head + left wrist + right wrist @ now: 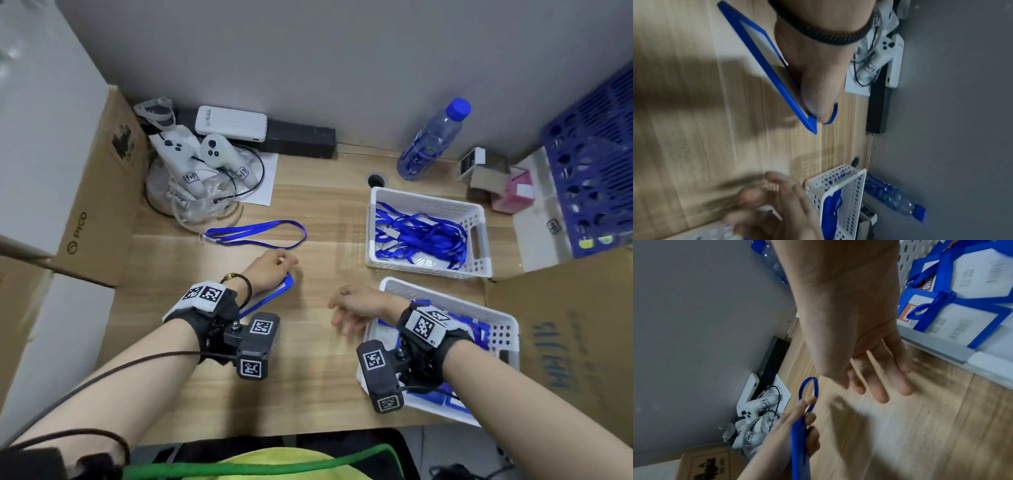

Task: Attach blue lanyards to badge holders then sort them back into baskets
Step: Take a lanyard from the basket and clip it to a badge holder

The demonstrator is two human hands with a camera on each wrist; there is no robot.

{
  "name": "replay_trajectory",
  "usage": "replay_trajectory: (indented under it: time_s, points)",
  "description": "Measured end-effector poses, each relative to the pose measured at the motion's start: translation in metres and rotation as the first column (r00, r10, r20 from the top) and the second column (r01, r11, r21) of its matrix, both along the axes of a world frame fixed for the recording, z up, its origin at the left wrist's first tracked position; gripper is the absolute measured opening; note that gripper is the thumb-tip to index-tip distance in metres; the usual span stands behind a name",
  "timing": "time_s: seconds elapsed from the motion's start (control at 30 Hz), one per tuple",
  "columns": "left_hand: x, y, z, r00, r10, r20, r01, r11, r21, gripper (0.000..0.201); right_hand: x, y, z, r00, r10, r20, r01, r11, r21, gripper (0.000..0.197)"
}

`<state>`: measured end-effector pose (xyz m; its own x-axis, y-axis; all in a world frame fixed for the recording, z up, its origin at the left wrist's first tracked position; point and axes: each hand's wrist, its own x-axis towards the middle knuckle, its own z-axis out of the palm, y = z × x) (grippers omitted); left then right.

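My left hand [286, 262] grips a blue-framed badge holder [270, 291] by its top end, tilted just above the wooden table; the left wrist view shows the badge holder [764, 65] edge-on under the palm. A small blue loop [807, 391] sticks out past the left hand's fingers. My right hand [339, 315] hovers beside it, fingers relaxed and holding nothing, over bare wood in the right wrist view [879, 386]. A loose blue lanyard [257, 233] lies flat just beyond the left hand.
A white basket [428, 198] of tangled blue lanyards stands at the right; a nearer white basket [479, 310] holds badge holders under my right wrist. A water bottle [431, 137], bagged white controllers [198, 161], cardboard boxes [99, 205] and a blue crate [596, 171] line the edges.
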<state>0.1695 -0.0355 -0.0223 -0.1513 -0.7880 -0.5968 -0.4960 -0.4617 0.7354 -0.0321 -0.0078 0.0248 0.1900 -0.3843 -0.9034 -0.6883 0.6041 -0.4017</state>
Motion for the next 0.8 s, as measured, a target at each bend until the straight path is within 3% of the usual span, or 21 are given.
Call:
replay_trajectory:
  time_s: [0.17, 0.23, 0.37, 0.43, 0.57, 0.63, 0.8]
  points:
    - [-0.045, -0.01, 0.01, 0.997, -0.033, -0.063, 0.029, 0.997, -0.07, 0.025, 0.005, -0.001, 0.022, 0.938, -0.175, 0.298, 0.198, 0.979, -0.048, 0.024]
    - [-0.06, -0.014, 0.011, 0.998, -0.005, -0.061, -0.002, 0.993, -0.117, 0.026, 0.002, -0.007, 0.025, 0.907, -0.261, 0.331, 0.299, 0.952, -0.07, 0.022]
    - [-0.088, -0.02, 0.02, 0.991, 0.093, -0.098, -0.105, 0.986, -0.132, 0.026, -0.021, -0.019, 0.023, 0.93, -0.269, 0.25, 0.32, 0.927, -0.194, 0.013]
    - [-0.098, -0.022, 0.024, 0.979, 0.114, -0.167, -0.126, 0.99, -0.066, 0.027, -0.036, -0.025, 0.019, 0.932, -0.289, 0.217, 0.341, 0.903, -0.261, 0.013]
    - [-0.108, -0.02, 0.031, 0.939, -0.022, -0.343, 0.05, 0.996, 0.074, 0.019, -0.065, -0.042, 0.014, 0.878, -0.42, 0.227, 0.474, 0.825, -0.308, 0.018]
    - [-0.111, -0.022, 0.031, 0.939, -0.038, -0.341, 0.063, 0.996, 0.063, 0.019, -0.077, -0.051, 0.014, 0.872, -0.433, 0.229, 0.486, 0.822, -0.295, 0.021]
    - [-0.117, -0.039, 0.023, 0.963, 0.14, -0.232, -0.13, 0.99, 0.056, 0.025, -0.103, -0.077, 0.004, 0.858, -0.496, 0.135, 0.506, 0.766, -0.396, 0.024]
